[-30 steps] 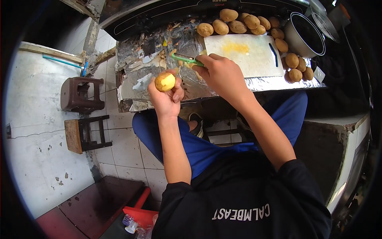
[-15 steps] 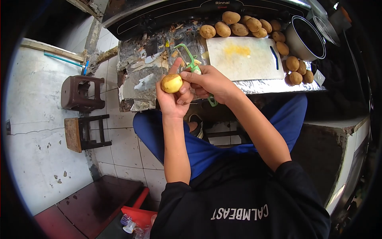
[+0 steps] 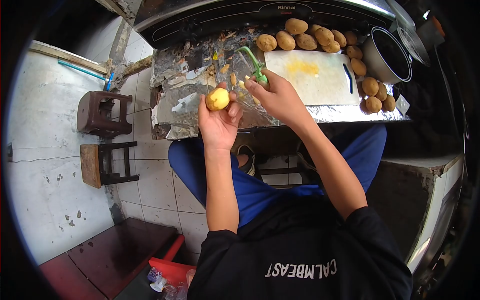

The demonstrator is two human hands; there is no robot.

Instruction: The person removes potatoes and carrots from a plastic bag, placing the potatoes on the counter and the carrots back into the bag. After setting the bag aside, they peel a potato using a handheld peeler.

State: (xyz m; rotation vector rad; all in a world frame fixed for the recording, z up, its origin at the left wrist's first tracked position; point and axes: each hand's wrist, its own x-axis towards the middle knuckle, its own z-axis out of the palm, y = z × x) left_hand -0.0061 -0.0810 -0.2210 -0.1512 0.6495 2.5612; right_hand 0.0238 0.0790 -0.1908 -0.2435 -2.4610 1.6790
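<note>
My left hand is closed around a partly peeled potato, its bare yellow flesh facing up and some brown skin left at the lower edge. To its right, my right hand grips a green peeler, whose frame points up and away from me. The peeler is apart from the potato. Small bits of peel lie by the fingers of my right hand. Behind that hand is a white cutting board with a yellow stain.
Several unpeeled potatoes line the board's far and right sides. A pot stands at the right, beside a glass lid. A black Rinnai stove edges the back. Stools stand on the floor at left.
My right hand with the peeler has moved right and away from the potato. The potato has turned in my left hand, and the left index finger has curled in.
</note>
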